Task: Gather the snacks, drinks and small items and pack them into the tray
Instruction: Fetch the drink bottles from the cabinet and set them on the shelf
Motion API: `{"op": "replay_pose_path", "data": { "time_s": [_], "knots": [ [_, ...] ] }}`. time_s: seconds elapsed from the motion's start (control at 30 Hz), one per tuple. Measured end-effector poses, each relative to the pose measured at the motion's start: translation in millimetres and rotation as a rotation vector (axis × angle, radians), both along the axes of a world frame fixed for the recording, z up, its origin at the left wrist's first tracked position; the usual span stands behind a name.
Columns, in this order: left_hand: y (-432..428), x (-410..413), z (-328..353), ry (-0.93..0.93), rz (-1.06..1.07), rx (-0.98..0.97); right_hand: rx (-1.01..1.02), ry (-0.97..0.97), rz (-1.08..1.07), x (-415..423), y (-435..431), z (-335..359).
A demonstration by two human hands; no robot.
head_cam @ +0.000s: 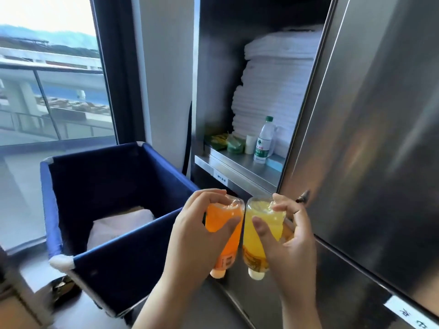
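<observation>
My left hand (194, 236) grips an orange drink bottle (224, 224), held upside down with its cap pointing toward me. My right hand (292, 243) grips a yellow drink bottle (256, 231) the same way, right beside the orange one. Both bottles hang in front of an open steel cabinet (240, 167). On its shelf stand a water bottle with a green cap (264, 141), a small white cup (250, 144) and green snack packets (225, 141). No tray is in view.
A stack of folded white towels (275, 91) fills the back of the shelf. The cabinet's steel door (370, 129) stands open on the right. A blue fabric cart bin (114, 210) with white cloth inside sits to the left, by a window.
</observation>
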State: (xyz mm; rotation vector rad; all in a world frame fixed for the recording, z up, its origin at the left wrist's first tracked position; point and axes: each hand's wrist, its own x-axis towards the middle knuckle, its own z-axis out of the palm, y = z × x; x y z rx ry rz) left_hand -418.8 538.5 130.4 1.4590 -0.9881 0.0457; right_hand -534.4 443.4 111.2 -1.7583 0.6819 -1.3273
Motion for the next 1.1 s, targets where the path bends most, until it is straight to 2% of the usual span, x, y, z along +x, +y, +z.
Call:
{"op": "replay_pose_path", "data": {
  "time_s": [0.27,0.43,0.57,1.1],
  "knots": [
    [-63.8,148.8,-1.7,-0.031,0.025,0.012,0.002,-0.047,-0.046,146.2,-67.2,-7.4],
    [-116.7,209.4,-3.9,-0.074,0.027,0.027,-0.016,-0.053,-0.106,195.4,-110.4,-12.3],
    [-167.2,232.1,-7.8,-0.101,-0.009,0.061,-0.008,-0.005,-0.146,211.9,-152.4,-15.0],
    [-366.5,261.5,-5.1,-0.236,-0.058,0.063,-0.079,-0.067,-0.356,240.5,-340.1,-23.5]
  ]
}}
